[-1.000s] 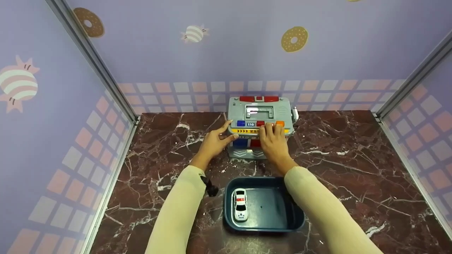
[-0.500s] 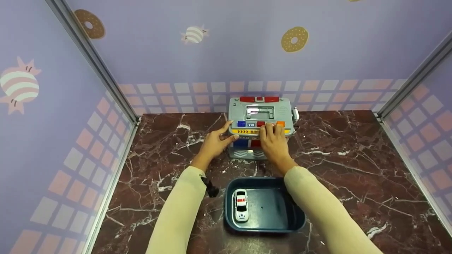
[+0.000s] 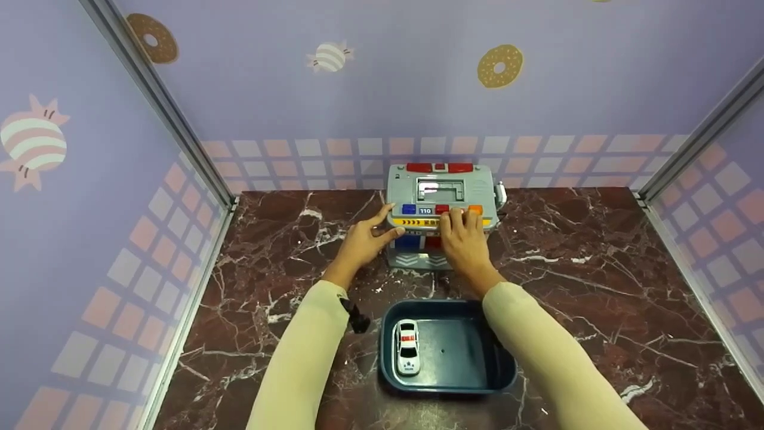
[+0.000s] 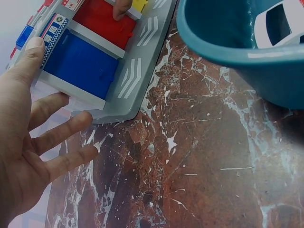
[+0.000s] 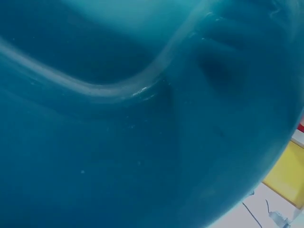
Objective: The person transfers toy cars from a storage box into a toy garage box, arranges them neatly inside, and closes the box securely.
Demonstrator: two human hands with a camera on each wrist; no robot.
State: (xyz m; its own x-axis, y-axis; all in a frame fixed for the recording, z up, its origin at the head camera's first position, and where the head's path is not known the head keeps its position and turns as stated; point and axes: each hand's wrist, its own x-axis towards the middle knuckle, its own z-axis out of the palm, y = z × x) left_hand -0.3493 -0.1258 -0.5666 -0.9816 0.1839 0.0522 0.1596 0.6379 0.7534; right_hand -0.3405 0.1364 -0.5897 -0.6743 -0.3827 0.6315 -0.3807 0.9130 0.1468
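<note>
A grey toy police garage [image 3: 439, 209] stands against the back wall, with blue [image 4: 80, 61], red and yellow doors, red lights and colored roof buttons. My left hand [image 3: 361, 242] holds its front left corner, thumb on the front edge and index finger along the side. In the left wrist view the other fingers of the left hand [image 4: 42, 128] are spread clear of it. My right hand [image 3: 464, 245] bends its fingers over the front roof edge beside the orange button [image 3: 475, 209]. A fingertip of it touches the red door [image 4: 102, 21] in the left wrist view.
A dark teal tub [image 3: 447, 390] sits in front, under my right forearm, with a white toy police car [image 3: 407, 347] at its left. The tub wall [image 5: 118, 166] fills most of the right wrist view. Patterned walls [image 3: 418, 107] enclose the marbled tabletop [image 3: 573, 310].
</note>
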